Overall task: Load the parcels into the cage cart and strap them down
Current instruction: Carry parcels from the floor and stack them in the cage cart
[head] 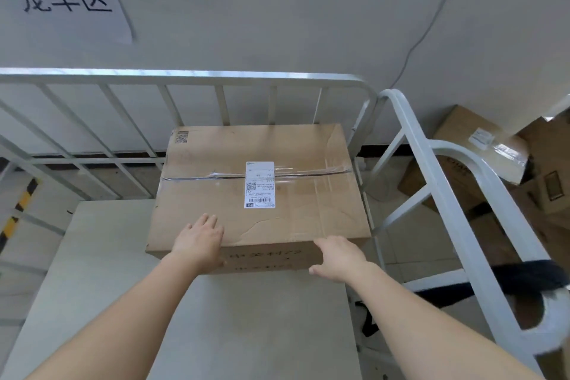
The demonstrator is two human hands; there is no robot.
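A person's left hand and right hand, fingers flat, press a taped cardboard parcel into the back right corner of the cage cart. Loading looks barely begun: more boxes wait outside, and the black strap hangs unused on the side rail.

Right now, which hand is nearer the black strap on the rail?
Right. The right hand is at the parcel's near-right edge, left of the strap; left hand lies farther left.
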